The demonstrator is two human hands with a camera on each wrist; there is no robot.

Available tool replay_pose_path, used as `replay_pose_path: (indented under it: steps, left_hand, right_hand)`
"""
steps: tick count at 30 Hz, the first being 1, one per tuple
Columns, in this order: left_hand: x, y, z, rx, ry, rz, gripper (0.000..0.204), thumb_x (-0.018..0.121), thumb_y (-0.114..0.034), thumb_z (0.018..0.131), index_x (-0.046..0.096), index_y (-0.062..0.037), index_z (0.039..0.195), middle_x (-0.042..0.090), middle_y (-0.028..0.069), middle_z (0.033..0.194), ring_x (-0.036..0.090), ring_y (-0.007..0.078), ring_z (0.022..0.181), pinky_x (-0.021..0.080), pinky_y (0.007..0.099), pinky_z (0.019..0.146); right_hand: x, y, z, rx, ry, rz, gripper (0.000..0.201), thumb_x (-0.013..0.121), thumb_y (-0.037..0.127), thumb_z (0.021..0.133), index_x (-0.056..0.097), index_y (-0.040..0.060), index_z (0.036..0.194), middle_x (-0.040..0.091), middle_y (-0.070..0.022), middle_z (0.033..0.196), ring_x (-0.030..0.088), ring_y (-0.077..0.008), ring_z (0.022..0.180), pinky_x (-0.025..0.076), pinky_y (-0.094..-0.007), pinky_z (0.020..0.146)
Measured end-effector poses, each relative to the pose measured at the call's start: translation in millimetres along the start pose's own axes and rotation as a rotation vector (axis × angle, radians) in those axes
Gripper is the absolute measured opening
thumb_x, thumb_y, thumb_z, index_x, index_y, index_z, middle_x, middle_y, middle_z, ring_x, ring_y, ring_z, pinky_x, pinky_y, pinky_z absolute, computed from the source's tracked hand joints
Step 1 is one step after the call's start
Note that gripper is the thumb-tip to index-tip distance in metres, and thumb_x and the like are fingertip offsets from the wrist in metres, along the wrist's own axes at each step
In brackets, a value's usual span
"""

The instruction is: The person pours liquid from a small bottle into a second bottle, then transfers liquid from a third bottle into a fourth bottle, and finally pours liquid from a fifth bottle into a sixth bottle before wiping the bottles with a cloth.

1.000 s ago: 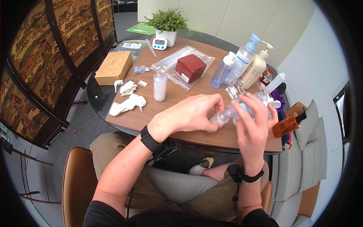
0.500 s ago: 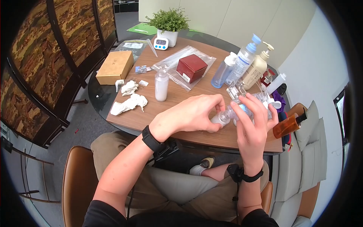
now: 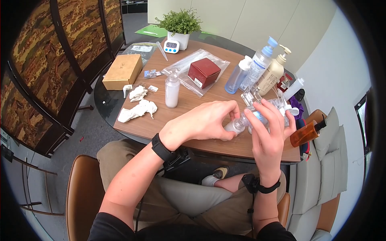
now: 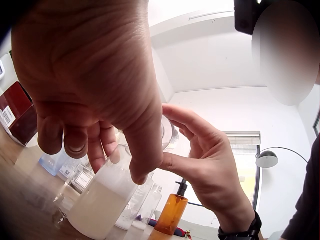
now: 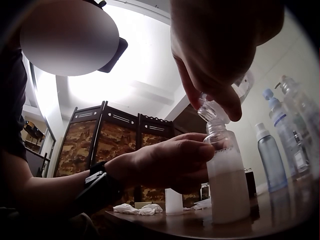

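Observation:
My left hand (image 3: 201,120) grips a clear bottle (image 5: 229,195) near its neck. That bottle stands upright on the table, with cloudy whitish liquid inside and some bubbles above it. Over it, my right hand (image 3: 268,134) holds a second clear bottle (image 5: 244,88), tipped so that its neck meets the open mouth of the lower one. In the head view the fingers cover much of both bottles. Another open bottle of cloudy liquid (image 3: 172,92) stands to the left, apart from both hands.
Pump bottles, among them a cream one (image 3: 271,74) and a blue one (image 3: 238,76), stand at the right. An amber pump bottle (image 3: 304,135) is near the right edge. Crumpled tissues (image 3: 138,110), a dark red box (image 3: 204,72), a cardboard box (image 3: 122,72) and a timer (image 3: 171,46) lie farther left and back.

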State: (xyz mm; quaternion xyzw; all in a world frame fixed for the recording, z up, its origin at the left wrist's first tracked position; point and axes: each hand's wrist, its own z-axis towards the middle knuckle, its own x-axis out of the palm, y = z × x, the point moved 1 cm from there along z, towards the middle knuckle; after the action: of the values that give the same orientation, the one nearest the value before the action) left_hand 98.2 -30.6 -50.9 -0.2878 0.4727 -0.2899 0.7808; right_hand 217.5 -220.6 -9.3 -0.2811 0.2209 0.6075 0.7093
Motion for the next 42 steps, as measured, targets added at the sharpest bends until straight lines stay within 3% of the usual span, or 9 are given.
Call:
replay_pose_path:
  steps: [2,4,5,7,38,40,42]
  left_hand:
    - [-3,-6,0,0.009,-0.008,0.002,0.05,0.09,-0.032,0.087,0.062,-0.0054,0.119,0.071,0.0173,0.1,0.068,0.0339,0.089,0.055,0.0471,0.081]
    - [-8,-14,1,-0.107,0.065,-0.022,0.046,0.087,-0.025,0.085,0.063,-0.004,0.118,0.078,0.0196,0.116,0.073,0.0418,0.115,0.057,0.0495,0.099]
    - [-7,-12,1,-0.107,0.065,-0.022,0.046,0.087,-0.025,0.085,0.063,-0.004,0.118,0.078,0.0196,0.116,0.073,0.0418,0.115,0.057,0.0495,0.099]
    - [-4,-4,1,-0.027,0.028,-0.002,0.049,0.089,-0.032,0.088,0.062,-0.0055,0.119,0.071,0.0172,0.1,0.068,0.0335,0.088,0.055,0.0469,0.08]
    - [-5,-9,1,-0.018,0.005,0.007,0.05,0.09,-0.031,0.086,0.063,-0.006,0.12,0.068,0.0175,0.092,0.067,0.0341,0.085,0.054,0.0476,0.078]
    - [-9,-16,1,-0.109,0.059,-0.008,0.046,0.087,-0.027,0.085,0.064,-0.0039,0.117,0.078,0.0201,0.115,0.074,0.042,0.114,0.057,0.0498,0.097]
    - [-9,-16,1,-0.112,0.063,-0.006,0.046,0.087,-0.027,0.085,0.064,-0.004,0.117,0.078,0.0198,0.115,0.074,0.0417,0.114,0.057,0.0497,0.097]
  right_hand:
    - [0,0,0,-0.001,0.002,0.001,0.049,0.076,-0.002,0.087,0.081,0.0196,0.13,0.073,0.0,0.139,0.067,-0.0195,0.139,0.024,-0.0545,0.13]
    - [0,0,0,-0.003,0.001,0.001,0.049,0.076,-0.002,0.087,0.081,0.0197,0.13,0.073,0.0,0.14,0.067,-0.0196,0.139,0.024,-0.0545,0.13]
    - [0,0,0,-0.004,-0.001,0.001,0.049,0.076,-0.002,0.087,0.081,0.0198,0.13,0.073,0.0,0.14,0.067,-0.0197,0.139,0.024,-0.0544,0.13]
    - [0,0,0,-0.003,0.0,0.001,0.049,0.076,-0.002,0.087,0.081,0.0199,0.13,0.073,0.0,0.14,0.067,-0.0197,0.139,0.024,-0.0544,0.129]
    - [-1,-3,1,0.003,0.019,0.046,0.051,0.078,-0.004,0.086,0.081,0.0177,0.132,0.072,-0.0024,0.141,0.066,-0.023,0.14,0.026,-0.0545,0.128]
    - [0,-3,1,0.007,0.02,0.052,0.051,0.078,-0.004,0.086,0.081,0.0174,0.132,0.072,-0.0027,0.141,0.066,-0.0233,0.14,0.026,-0.0543,0.128]
    - [0,-3,1,0.01,0.021,0.058,0.051,0.078,-0.004,0.086,0.081,0.0172,0.133,0.072,-0.0029,0.14,0.066,-0.0236,0.14,0.026,-0.0541,0.128]
